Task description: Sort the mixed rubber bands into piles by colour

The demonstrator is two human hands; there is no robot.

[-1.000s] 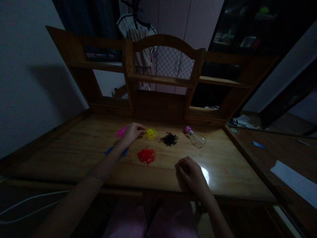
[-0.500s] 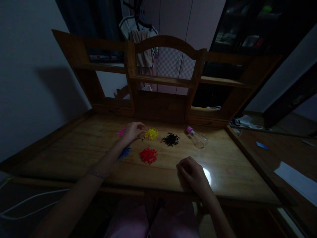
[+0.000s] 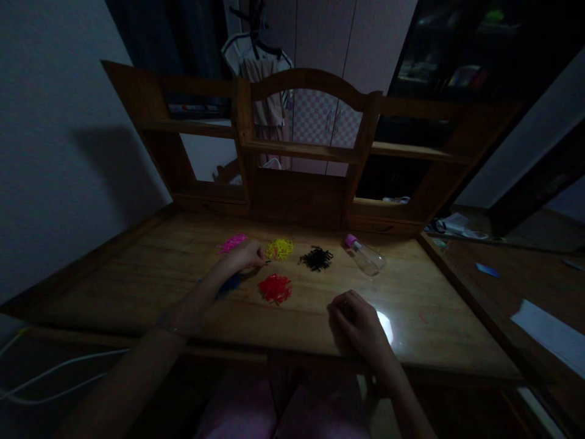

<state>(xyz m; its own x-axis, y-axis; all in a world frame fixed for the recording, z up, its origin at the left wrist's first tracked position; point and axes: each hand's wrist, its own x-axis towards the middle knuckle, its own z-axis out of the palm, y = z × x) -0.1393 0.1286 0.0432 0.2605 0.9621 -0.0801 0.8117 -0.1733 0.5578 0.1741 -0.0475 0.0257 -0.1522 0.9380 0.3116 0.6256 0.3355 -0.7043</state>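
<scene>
Small heaps of thin coloured bits lie on a wooden desk (image 3: pixel 429 305): pink (image 3: pixel 232 242), yellow (image 3: pixel 280 248), black (image 3: pixel 316 258), red (image 3: pixel 275 288), and blue (image 3: pixel 231 282) partly under my forearm. My left hand (image 3: pixel 242 256) hovers between the pink and yellow heaps, fingers pinched together on something I cannot make out. My right hand (image 3: pixel 358 322) rests near the desk's front edge with fingers curled shut; what is in it is hidden.
A clear bottle with a pink cap (image 3: pixel 365 256) lies on its side right of the black heap. A wooden shelf unit (image 3: pixel 301 152) rises at the back of the desk. Papers lie on the side surface (image 3: pixel 548 329) to the right. White cables (image 3: pixel 55 372) hang lower left.
My left hand has drawn back from the yellow heap toward me, uncovering the pink heap. My right hand has stayed in place.
</scene>
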